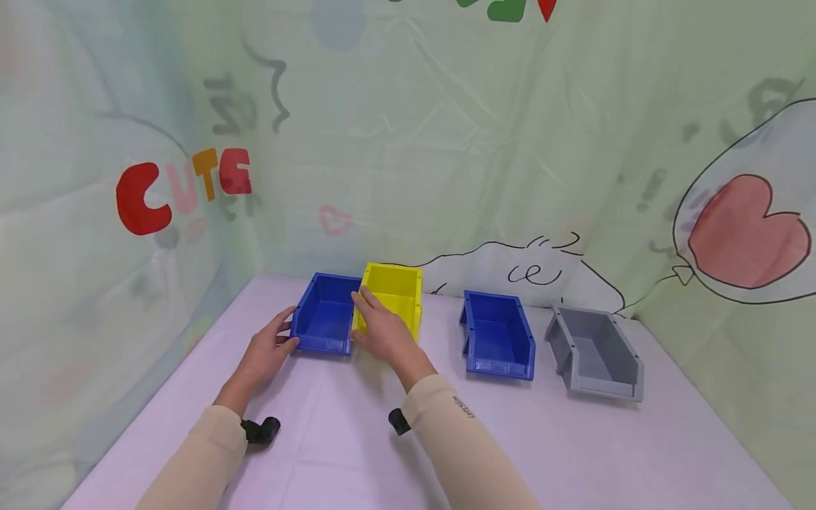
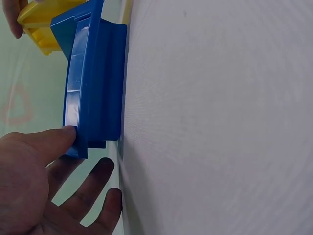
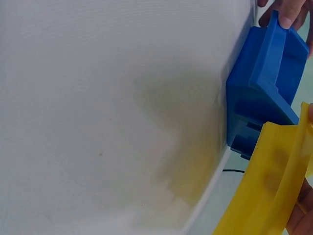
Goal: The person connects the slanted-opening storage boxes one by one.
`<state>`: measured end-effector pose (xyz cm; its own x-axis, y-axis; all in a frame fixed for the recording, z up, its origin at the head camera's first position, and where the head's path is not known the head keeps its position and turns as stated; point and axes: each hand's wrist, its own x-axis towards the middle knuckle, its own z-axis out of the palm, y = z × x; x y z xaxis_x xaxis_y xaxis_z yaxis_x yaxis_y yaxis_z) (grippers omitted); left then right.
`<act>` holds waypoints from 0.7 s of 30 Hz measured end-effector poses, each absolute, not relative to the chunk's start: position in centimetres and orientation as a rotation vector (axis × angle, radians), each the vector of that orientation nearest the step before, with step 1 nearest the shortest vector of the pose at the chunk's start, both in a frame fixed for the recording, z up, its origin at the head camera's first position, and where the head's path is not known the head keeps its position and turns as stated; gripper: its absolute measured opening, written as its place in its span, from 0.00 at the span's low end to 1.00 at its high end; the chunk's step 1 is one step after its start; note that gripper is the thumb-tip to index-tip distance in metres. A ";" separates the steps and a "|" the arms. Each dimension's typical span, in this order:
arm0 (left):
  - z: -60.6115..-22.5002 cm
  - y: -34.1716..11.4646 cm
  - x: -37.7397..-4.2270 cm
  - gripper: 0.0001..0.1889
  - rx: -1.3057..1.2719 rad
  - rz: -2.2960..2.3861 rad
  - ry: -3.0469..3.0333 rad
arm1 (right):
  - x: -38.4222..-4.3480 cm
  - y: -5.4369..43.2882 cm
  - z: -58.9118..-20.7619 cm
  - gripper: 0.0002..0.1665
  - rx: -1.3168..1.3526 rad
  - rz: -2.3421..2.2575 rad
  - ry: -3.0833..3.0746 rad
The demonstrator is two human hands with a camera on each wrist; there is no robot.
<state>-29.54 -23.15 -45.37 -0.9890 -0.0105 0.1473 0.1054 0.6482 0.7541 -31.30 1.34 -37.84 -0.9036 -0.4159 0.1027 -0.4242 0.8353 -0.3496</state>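
Note:
At the back left of the table sits a blue storage bin (image 1: 326,320), its low front lip facing me. My left hand (image 1: 263,356) pinches its front left corner; in the left wrist view the thumb (image 2: 57,142) presses on the lip. A yellow storage bin (image 1: 398,287) overlaps the blue bin's right side. My right hand (image 1: 387,336) grips the yellow bin by its left wall. In the right wrist view the yellow bin (image 3: 266,176) hangs above the table, casting a yellowish shadow, with its edge close against the blue bin (image 3: 254,93).
Right of the yellow bin stands a second blue bin (image 1: 497,336), and a grey bin (image 1: 599,354) stands farther right, both angled. A white cloth (image 1: 357,439) covers the table. Printed curtains (image 1: 446,142) rise behind and on both sides.

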 end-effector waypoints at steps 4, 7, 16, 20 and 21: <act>-45.4 -23.2 -29.5 0.35 -0.077 -1.263 -2.720 | -31.2 1.3 -37.9 0.48 0.697 0.594 -2.990; -45.4 -23.2 -29.6 0.35 -0.080 -1.271 -2.718 | -31.3 1.4 -38.0 0.48 0.691 0.601 -2.994; -45.3 -23.1 -29.5 0.35 -0.058 -1.268 -2.732 | -31.4 1.2 -38.8 0.48 0.661 0.578 -3.007; -45.3 -23.1 -29.6 0.36 -0.060 -1.272 -2.729 | -31.3 1.2 -39.2 0.48 0.651 0.559 -3.018; -45.3 -23.1 -29.6 0.36 -0.062 -1.275 -2.727 | -31.3 1.2 -39.3 0.48 0.652 0.557 -3.021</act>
